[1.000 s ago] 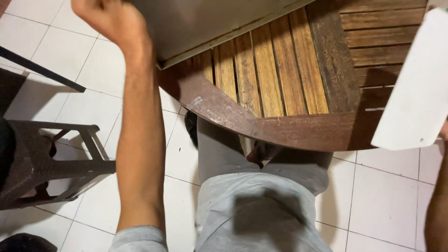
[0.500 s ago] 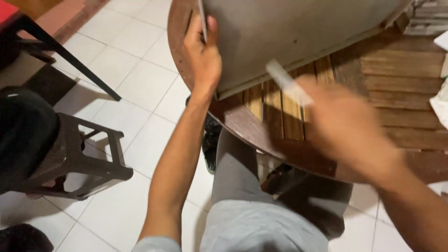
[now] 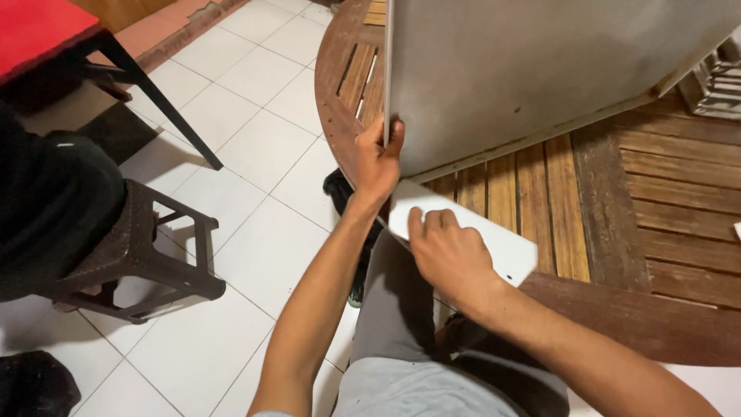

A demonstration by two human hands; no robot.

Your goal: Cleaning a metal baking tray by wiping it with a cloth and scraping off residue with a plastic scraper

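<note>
A large grey flat panel stands tilted on its lower edge on a round wooden slatted table. My left hand grips the panel's lower left corner, thumb on its front face. Next to that corner a smaller white board lies flat on the table, its end jutting past the table's rim. My right hand presses down on the white board with curled fingers.
A dark plastic stool stands on the white tiled floor at the left, with a dark bundle on it. A red-topped table with black legs is at the top left. A metal wire object sits at the table's right edge.
My left hand slid down the grey panel's left edge to its lower corner. My right hand brought the white board in from the right and set it flat on the table.
</note>
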